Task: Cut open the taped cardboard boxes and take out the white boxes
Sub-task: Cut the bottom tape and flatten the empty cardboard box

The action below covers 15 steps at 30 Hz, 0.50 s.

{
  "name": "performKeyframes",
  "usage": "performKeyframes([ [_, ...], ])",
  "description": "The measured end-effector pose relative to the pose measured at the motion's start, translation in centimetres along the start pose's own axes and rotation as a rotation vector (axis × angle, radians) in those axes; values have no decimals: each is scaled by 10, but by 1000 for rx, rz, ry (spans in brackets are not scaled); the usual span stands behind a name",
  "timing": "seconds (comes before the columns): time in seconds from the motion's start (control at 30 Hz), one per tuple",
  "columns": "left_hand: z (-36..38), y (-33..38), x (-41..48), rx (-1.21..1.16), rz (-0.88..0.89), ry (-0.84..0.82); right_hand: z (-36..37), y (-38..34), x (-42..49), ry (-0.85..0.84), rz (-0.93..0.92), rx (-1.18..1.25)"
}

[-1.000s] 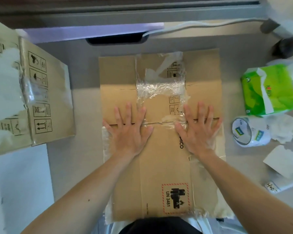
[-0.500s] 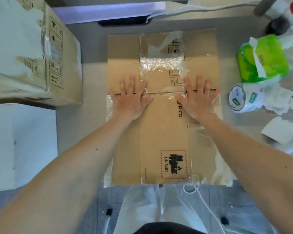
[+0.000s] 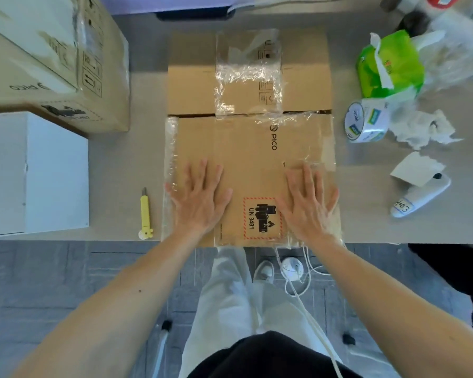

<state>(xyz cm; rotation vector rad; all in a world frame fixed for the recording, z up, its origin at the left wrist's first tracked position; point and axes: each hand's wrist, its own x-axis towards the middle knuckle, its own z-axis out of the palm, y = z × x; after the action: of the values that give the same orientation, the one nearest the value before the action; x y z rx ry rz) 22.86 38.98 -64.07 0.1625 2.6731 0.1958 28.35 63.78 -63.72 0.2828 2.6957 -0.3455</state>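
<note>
While the flattened cardboard box (image 3: pixel 257 148) lies mid-table (image 3: pixel 137 165), long axis running straight away from the person and near end at the table's edge, left hand (image 3: pixel 200 203) and right hand (image 3: pixel 307 205) press flat on it, fingers spread, gripping nothing. Yellow cutter (image 3: pixel 145 214) lies just left, parallel.

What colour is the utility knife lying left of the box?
Yellow utility knife, clearest in the head view.

Tape roll (image 3: pixel 366 122), green tissue pack (image 3: pixel 389 64)
</note>
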Motion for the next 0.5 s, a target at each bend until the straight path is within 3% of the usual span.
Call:
performKeyframes([
  [0.2, 18, 0, 4, 66, -9, 115, 21, 0, 6, 83, 33, -46],
  [0.5, 11, 1, 5, 87, -12, 22, 15, -1, 7, 46, 28, -35],
])
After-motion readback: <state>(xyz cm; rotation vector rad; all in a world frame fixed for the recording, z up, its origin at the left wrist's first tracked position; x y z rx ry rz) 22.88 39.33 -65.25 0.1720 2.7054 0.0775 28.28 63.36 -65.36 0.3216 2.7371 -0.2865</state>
